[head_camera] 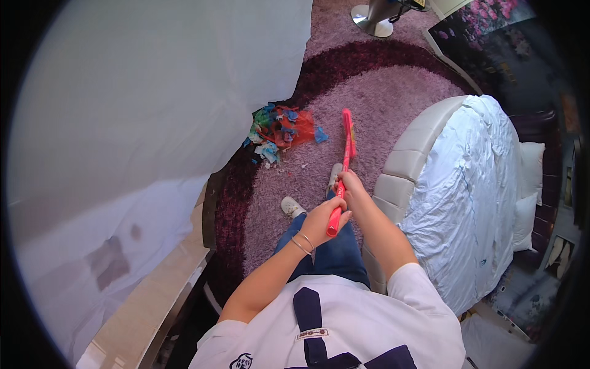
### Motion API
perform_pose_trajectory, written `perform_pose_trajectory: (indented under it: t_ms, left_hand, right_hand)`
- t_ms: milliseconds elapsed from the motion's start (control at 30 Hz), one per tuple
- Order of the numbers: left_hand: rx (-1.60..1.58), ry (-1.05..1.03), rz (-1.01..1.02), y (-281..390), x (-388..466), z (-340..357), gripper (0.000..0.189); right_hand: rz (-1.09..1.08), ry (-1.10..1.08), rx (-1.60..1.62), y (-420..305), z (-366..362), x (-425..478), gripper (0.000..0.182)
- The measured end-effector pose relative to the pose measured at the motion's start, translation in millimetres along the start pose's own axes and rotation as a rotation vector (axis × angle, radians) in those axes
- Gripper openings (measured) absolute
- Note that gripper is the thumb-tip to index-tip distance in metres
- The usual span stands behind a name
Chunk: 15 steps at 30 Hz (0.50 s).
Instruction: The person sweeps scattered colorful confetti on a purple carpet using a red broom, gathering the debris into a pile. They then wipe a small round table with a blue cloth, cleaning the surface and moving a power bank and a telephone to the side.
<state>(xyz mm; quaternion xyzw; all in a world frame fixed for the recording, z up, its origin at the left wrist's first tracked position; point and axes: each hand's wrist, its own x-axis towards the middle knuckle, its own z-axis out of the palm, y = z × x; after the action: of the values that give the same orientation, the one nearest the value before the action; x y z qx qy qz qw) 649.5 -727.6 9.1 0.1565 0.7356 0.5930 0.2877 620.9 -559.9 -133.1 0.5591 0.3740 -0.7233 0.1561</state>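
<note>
A long-handled pink-red brush point(347, 138) slants away in front of me, its head at the far end with bristles facing right. My left hand point(326, 214), with metal bangles at the wrist, wraps the handle near its butt end. Just beyond it, my right hand point(351, 187) grips the same handle higher up. The brush head is over the pink shaggy carpet point(387, 106); whether the bristles touch the pile I cannot tell. Left of the brush lies a heap of crumpled blue, green and white scraps point(267, 127) with a red plastic bag point(302, 129).
A large white cloth point(161, 92) hangs on the left, above a beige stone-like ledge point(133, 318). On the right stands a rounded, padded bed point(401, 161) with a light blue sheet point(470, 193). A round metal stand base point(373, 20) is on the carpet at the far end. Small white bits point(303, 166) lie near my feet.
</note>
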Motion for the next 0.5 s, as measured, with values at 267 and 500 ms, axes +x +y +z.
perform_pose_trajectory:
  t_ms: [267,500]
  left_hand:
    - [0.15,0.191,-0.123,24.7,9.0,-77.2,0.014]
    - [0.426,0.147,-0.021,108.5,5.5,-84.8,0.016]
  right_hand:
    - [-0.005,-0.015,-0.116,20.1,119.2,13.7,0.026]
    - [0.178,-0.31,0.045,-17.1,135.4,-78.1,0.012]
